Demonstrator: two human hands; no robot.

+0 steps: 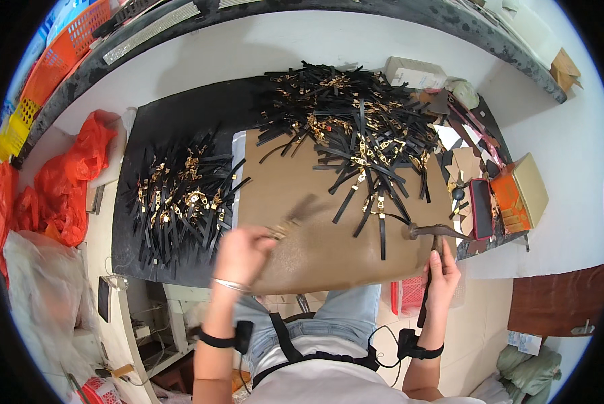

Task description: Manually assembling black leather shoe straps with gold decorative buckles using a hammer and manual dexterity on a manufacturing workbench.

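Note:
My left hand is closed on a black strap with gold hardware, held over the brown work mat; the strap is smeared by motion. In my right hand, at the mat's right edge, is a hammer, gripped by its dark handle with the metal head up. A large heap of black straps with gold clasps covers the back of the mat, some spilling toward the hammer. A second pile of such straps lies on the black table left of the mat.
On the right stand an orange box and a phone-like dark slab with a red edge, among scraps. A white box sits at the back wall. Red plastic bags hang left; a shelf runs above. A red basket is below the table.

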